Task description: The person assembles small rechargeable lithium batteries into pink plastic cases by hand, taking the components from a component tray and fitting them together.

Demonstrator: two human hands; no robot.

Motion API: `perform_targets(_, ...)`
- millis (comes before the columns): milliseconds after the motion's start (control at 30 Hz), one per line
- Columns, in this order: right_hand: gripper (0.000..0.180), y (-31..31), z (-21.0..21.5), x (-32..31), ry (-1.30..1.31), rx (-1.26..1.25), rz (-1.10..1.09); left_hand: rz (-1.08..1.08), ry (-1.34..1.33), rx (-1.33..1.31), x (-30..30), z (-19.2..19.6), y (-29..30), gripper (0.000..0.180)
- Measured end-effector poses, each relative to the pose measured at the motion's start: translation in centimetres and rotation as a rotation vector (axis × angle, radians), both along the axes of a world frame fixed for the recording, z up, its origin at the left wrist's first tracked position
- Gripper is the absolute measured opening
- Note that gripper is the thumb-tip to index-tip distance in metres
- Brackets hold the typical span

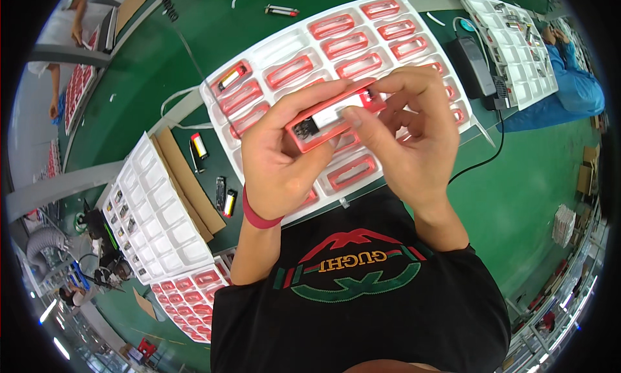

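My left hand [272, 172], with a red band at the wrist, grips the left end of an oblong red plastic casing [315, 143]. Inside the casing lie a white battery-like block [328, 116] and a small dark circuit board [304, 127]. My right hand [420, 127] is closed around the other end. Its thumb presses near the right end of the white block, and its other fingers curl behind the casing. Beneath both hands is a white compartment tray [278, 48] holding several similar red casings [352, 172]. One casing at its left corner contains a yellow-and-white battery [231, 79].
Loose batteries [199, 147] lie on the green table left of the tray. Beyond them are a cardboard strip [187, 185] and another white tray [155, 205]. A black power adapter [469, 66] sits at the right, its cable hanging down. A person in blue [569, 82] sits farther right.
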State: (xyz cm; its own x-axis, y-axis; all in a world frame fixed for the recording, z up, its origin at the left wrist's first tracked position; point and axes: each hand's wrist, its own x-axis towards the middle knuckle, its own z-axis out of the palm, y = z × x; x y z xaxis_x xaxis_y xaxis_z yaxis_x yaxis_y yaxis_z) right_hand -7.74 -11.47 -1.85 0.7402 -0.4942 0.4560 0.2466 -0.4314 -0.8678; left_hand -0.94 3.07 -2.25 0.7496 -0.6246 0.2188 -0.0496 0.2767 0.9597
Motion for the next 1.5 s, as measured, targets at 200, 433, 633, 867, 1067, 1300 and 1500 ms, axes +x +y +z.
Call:
perform_targets(200,0.025,-0.4,-1.8,-0.2,0.228,0.035,0.075,0.141,-0.243,0.322,0.3,-1.5,0.4,0.046)
perform_targets(433,0.03,-0.1,-3.4,-1.6,0.424,0.756,0.339,0.159,-0.005,0.286,-0.7,-2.1,0.3,0.048)
perform_targets(633,0.034,-0.3,-6.2,-1.9,0.07,0.713,0.374,0.11,-0.215,0.431,-0.3,-1.3,0.3,0.042)
perform_targets(867,0.036,-2.4,-6.3,-2.1,0.049,1.021,0.464,0.121,-0.104,0.415,-1.2,-1.2,-1.3,0.042)
perform_targets(1067,0.024,-5.5,-4.0,-2.3,0.018,0.77,0.419,0.305,-0.196,0.265,-1.6,-2.0,-3.1,0.033)
perform_targets(1300,0.026,-9.1,1.7,-1.4,-0.039,1.072,0.393,0.046,0.434,-0.423,-0.3,-1.2,-4.5,0.028)
perform_targets(1500,0.023,-9.5,3.5,-2.3,-0.062,0.691,0.447,0.34,-0.328,0.16,-0.7,6.0,-7.7,0.015)
